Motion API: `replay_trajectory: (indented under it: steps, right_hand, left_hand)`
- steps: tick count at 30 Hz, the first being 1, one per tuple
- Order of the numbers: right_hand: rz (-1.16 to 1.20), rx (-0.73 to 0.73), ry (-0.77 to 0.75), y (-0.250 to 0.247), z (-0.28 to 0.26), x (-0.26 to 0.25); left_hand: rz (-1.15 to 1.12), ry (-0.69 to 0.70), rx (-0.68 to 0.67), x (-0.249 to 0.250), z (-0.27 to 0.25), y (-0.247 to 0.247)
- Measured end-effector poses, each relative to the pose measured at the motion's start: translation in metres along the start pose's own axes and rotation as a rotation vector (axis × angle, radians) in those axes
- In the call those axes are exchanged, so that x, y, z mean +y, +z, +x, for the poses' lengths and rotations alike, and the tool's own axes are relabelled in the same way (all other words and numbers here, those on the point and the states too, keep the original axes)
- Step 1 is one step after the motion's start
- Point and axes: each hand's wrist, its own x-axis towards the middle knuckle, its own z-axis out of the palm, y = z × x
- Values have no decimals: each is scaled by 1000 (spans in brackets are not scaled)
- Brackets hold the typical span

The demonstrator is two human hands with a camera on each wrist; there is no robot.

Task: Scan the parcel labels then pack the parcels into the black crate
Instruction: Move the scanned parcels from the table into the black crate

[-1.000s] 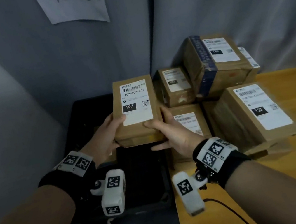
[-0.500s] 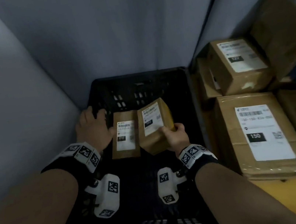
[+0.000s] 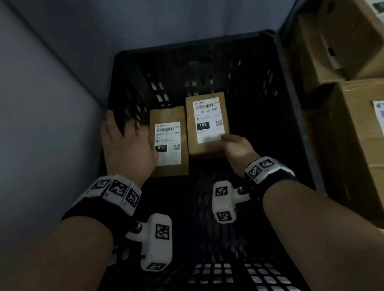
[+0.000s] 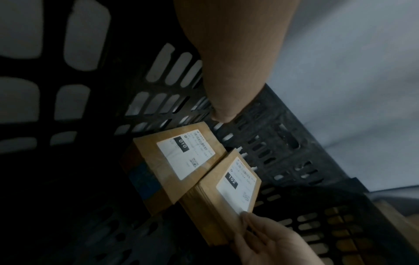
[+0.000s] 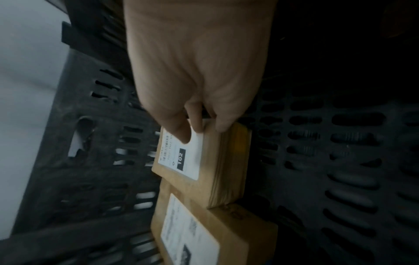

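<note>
Right hand [image 3: 235,147] pinching the brown cardboard parcel labelled 102 [image 3: 208,125] into the black slotted plastic crate [image 3: 291,109] beside parcel 010 [image 3: 169,144], left hand [image 3: 127,146] open-fingered; several labelled brown cardboard boxes [image 3: 372,147] remain outside.

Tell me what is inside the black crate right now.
Two parcels lie in the black crate: the 010 parcel and the 102 parcel, which the right hand grips. The arms hide part of the floor.
</note>
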Motion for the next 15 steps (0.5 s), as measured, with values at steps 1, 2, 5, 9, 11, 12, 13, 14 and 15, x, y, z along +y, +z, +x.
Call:
replay_trajectory:
  steps: [1,2,5,9,11,12,13,14,15]
  right_hand:
    - [-16,-27,3,0,1,0]
    - [-37,-45,3,1,0,-1]
    - [-190,-53,-28,-2,-6,-11]
    - [-560,-13,-101,-4,-15,-33]
    - [-690,20,-151,-5,-26,-47]
    - [-701,30,-175,-5,-33,-55]
    - [-689,42,-200,-7,-41,-62]
    - [-666,51,-230,-9,-49,-69]
    - [-633,52,-256,-12,-58,-76]
  left_hand:
    - [-5,9,-7,3,1,1]
    - [-7,24,-15,7,3,1]
    - [-41,60,-24,21,8,3]
    - [-82,53,-45,32,12,-3]
    - [-99,37,-57,34,12,-14]
    - [-107,30,-59,36,12,-21]
    - [-119,26,-58,37,12,-30]
    - [-138,21,-55,38,12,-39]
    - [-163,19,-54,40,12,-51]
